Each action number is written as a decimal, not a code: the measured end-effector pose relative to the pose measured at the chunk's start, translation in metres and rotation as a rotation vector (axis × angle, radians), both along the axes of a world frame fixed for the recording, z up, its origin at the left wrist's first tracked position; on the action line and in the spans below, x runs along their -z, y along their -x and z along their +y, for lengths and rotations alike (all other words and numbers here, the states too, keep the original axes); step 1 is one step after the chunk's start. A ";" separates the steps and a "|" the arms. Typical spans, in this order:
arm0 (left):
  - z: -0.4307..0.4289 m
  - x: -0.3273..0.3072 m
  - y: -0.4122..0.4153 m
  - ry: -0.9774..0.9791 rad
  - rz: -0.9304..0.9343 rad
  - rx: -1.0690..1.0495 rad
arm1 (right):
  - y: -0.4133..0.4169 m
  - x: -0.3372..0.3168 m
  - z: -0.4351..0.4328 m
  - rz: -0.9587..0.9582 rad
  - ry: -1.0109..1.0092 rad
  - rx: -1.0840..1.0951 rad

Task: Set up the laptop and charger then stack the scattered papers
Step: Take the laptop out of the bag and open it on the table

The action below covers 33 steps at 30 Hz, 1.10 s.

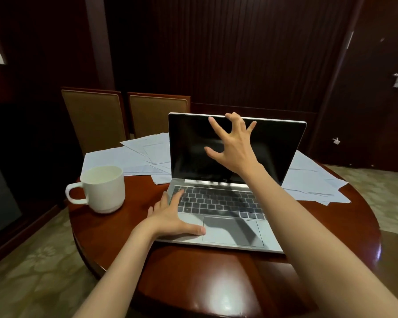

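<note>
A silver laptop stands open on the round wooden table, its screen dark. My left hand lies flat on the palm rest, left of the trackpad, with the fingertips at the keyboard's corner. My right hand is up at the lid's top edge, two fingers hooked over it and the others spread in front of the screen. White papers lie scattered behind the laptop, one spread to the left and one to the right. No charger is in view.
A white mug stands on the table left of the laptop, handle pointing left. Two padded chairs stand behind the table against a dark panelled wall. Patterned carpet surrounds the table.
</note>
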<state>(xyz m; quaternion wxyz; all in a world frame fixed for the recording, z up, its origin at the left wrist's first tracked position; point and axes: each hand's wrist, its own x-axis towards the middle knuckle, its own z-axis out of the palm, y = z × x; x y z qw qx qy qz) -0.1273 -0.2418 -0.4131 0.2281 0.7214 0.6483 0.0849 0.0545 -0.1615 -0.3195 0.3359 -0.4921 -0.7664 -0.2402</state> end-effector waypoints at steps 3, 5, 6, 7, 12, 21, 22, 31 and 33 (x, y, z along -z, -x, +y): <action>0.001 -0.001 0.000 0.021 0.028 0.004 | 0.004 -0.006 -0.001 -0.002 0.075 0.047; 0.001 -0.001 0.000 0.035 0.035 0.000 | 0.010 -0.009 0.000 -0.013 0.073 0.119; 0.001 -0.001 0.001 0.044 0.033 -0.002 | 0.013 -0.011 0.001 -0.023 0.071 0.155; 0.000 -0.002 0.001 0.053 0.030 -0.003 | 0.016 -0.012 0.003 -0.030 0.075 0.186; 0.001 -0.007 -0.002 0.089 0.041 -0.006 | 0.016 -0.016 0.014 -0.068 0.186 0.289; -0.006 -0.002 -0.009 -0.025 0.067 -0.062 | 0.023 -0.037 0.030 -0.018 0.350 0.287; -0.005 -0.002 -0.009 -0.022 0.069 -0.061 | 0.022 -0.038 0.033 -0.016 0.364 0.285; -0.006 0.002 -0.010 -0.085 0.053 -0.111 | 0.017 -0.036 0.057 -0.055 0.475 0.285; -0.006 0.002 -0.010 -0.093 0.040 -0.109 | 0.016 -0.036 0.060 -0.060 0.492 0.285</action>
